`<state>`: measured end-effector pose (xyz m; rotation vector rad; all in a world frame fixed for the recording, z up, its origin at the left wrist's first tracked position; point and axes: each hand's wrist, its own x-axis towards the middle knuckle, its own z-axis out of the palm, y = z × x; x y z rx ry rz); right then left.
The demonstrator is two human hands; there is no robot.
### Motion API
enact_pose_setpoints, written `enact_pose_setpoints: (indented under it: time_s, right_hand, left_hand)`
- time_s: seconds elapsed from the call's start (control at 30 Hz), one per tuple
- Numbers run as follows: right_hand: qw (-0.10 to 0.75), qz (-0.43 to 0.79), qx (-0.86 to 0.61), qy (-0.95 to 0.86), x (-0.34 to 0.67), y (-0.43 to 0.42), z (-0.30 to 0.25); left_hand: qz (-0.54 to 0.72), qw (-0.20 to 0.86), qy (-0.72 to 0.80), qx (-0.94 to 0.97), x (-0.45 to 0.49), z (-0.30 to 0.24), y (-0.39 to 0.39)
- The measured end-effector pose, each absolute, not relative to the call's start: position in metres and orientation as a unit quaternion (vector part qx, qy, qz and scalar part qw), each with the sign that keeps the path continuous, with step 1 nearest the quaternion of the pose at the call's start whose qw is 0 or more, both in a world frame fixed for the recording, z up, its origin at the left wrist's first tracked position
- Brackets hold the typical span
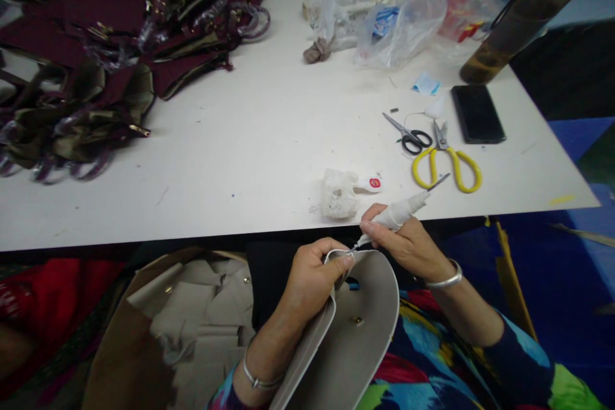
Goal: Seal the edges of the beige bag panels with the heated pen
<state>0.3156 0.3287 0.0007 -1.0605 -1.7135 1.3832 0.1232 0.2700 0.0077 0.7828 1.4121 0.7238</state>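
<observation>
My left hand (pixel 314 278) is closed on the edge of a light grey bag piece (pixel 369 320), which lies open against my lap with a small gold stud on its inside. In my right hand (pixel 408 243) is a thin pointed tool (pixel 396 213) with its handle wrapped in white; one tip meets the bag's edge beside my left thumb, and a metal point sticks out of the other end. Just past my hands, on the table, lies a stained white pad (pixel 339 194) next to a white scrap with a red label (pixel 375 183).
Yellow-handled scissors (pixel 446 160), small black scissors (pixel 408 134) and a black phone (pixel 478 114) lie to the right. Behind them stand a dark bottle (pixel 519 19) and plastic bags (pixel 408 19). Maroon bags (pixel 110 19) pile up at left; a carton (pixel 120 333) holds grey pieces (pixel 206 307).
</observation>
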Motion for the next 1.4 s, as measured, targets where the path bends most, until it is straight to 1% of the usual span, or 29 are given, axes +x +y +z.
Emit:
enact_pose_setpoints:
  time_s: [0.2,0.3,0.4,0.6,0.73,0.9,1.03,1.2,1.4]
  right_hand:
    - [0.305,0.508,-0.389,-0.705,0.313,0.331,0.01]
    - [0.31,0.477,-0.405,-0.715,0.311,0.325,0.01]
    - [0.351,0.471,-0.431,-0.685,0.308,0.312,0.004]
    - [0.48,0.46,-0.488,-0.566,0.304,0.288,-0.014]
    - [0.517,0.403,-0.504,-0.562,0.301,0.302,-0.011]
    - [0.5,0.294,-0.475,-0.661,0.296,0.321,-0.003]
    - [0.468,0.26,-0.465,-0.705,0.295,0.324,-0.007]
    - [0.45,0.231,-0.442,-0.741,0.295,0.327,-0.012]
    - [0.41,0.145,-0.415,-0.799,0.292,0.329,-0.01]
  left_hand:
    - [0.327,0.639,0.609,0.338,0.127,0.008,0.267]
    - [0.324,0.643,0.606,0.337,0.128,0.006,0.266]
    - [0.326,0.639,0.607,0.343,0.127,0.005,0.267]
    - [0.334,0.641,0.622,0.302,0.122,0.004,0.267]
    - [0.357,0.644,0.625,0.259,0.117,0.0,0.267]
    - [0.39,0.659,0.615,0.187,0.107,-0.002,0.27]
    - [0.402,0.674,0.599,0.159,0.101,-0.002,0.272]
    - [0.409,0.685,0.586,0.141,0.1,-0.005,0.272]
    - [0.409,0.687,0.583,0.14,0.1,-0.005,0.271]
